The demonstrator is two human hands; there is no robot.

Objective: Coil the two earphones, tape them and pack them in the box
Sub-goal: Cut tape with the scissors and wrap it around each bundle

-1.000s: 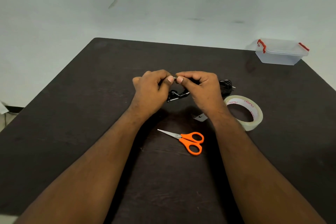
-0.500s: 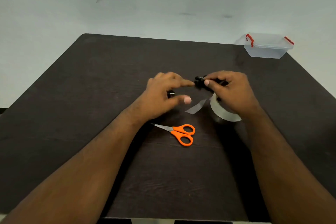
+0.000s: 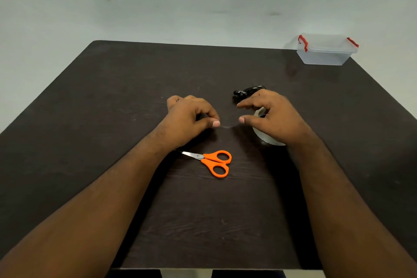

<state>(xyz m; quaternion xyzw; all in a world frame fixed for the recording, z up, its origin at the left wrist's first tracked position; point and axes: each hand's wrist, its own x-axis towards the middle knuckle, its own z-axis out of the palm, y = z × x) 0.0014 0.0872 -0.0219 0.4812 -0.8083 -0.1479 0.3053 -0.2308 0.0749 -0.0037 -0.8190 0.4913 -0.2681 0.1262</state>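
A person seated at a dark table (image 3: 112, 101) works a strip of clear tape (image 3: 228, 126), nearly invisible against the wood, stretched between the two hands at table centre. From my remote post I read the left hand (image 3: 191, 119) as curled, thumb and forefinger pinching one end of the strip; whether it also holds an earphone under the palm I cannot tell. The right hand (image 3: 270, 117) hovers over the tape roll (image 3: 268, 139), its thumb touching the strip's other end and its forefinger held apart above it, so I cannot say whether it truly grips.

One coiled black earphone (image 3: 244, 93) lies just beyond the right hand, at one o'clock from centre. The lidded clear box (image 3: 325, 56) with red latches sits well apart at the two o'clock corner. Orange-handled scissors (image 3: 214, 162) lie at six o'clock, just beside the left wrist.

My concern: the loose strip could fold onto itself or stick to the tabletop if it sags, since it is slack in the middle. The coil by the right hand shows no binding I can see and may spring open if knocked.
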